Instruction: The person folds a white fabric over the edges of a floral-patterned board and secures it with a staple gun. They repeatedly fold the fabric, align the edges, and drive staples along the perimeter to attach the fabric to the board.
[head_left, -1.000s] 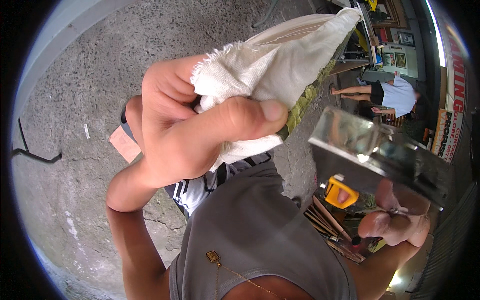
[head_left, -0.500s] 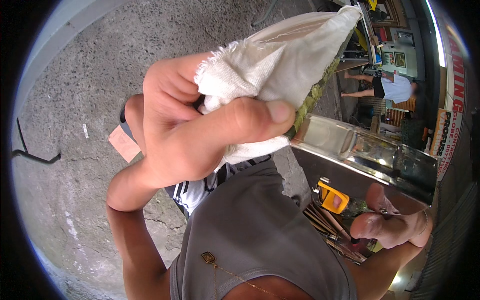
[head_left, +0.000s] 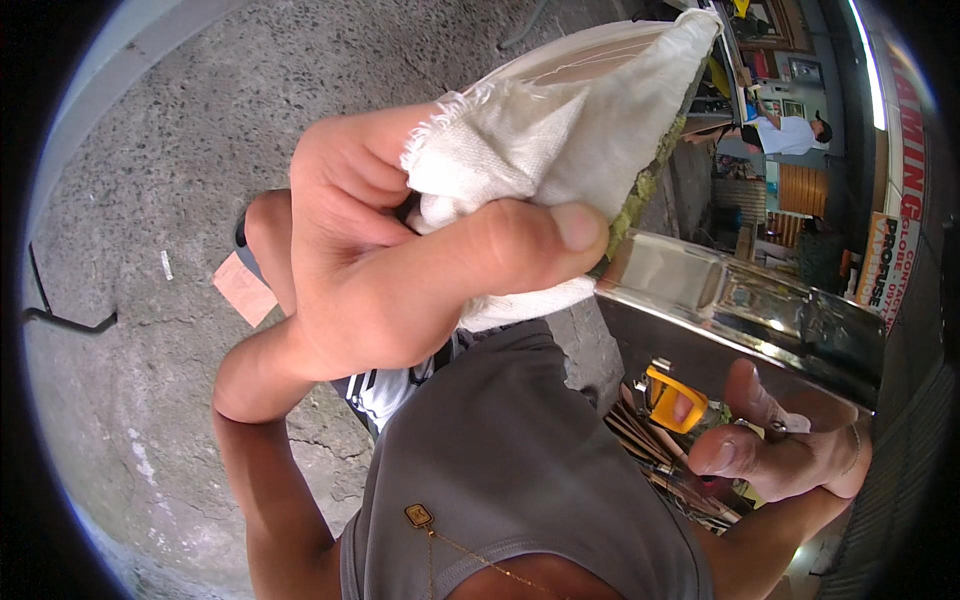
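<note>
A frayed white cloth [head_left: 590,150] is bunched in my left hand [head_left: 390,250], its thumb pressed along the lower edge. Crusty olive-green material [head_left: 635,205] lines the cloth's right edge. Just right of my thumb, a long glossy metal-looking piece [head_left: 745,300] runs toward the lower right, with a dark, mirror-like side. My right hand [head_left: 790,455] is beside that dark side, thumb and a finger apart, with nothing visible gripped between them. Its other fingers are hidden, and part of what shows there may be a reflection.
Below the glossy piece lie a yellow-framed tool [head_left: 675,398] and several thin strips [head_left: 650,460]. A pinkish-brown flat piece [head_left: 245,290] rests on the concrete floor [head_left: 150,200] by my leg. A person in a white shirt [head_left: 788,135] stands in the background near framed pictures.
My left hand and the cloth have shifted slightly right, as has the glossy piece. My right thumb and finger have spread farther apart. The person in the background has changed position.
</note>
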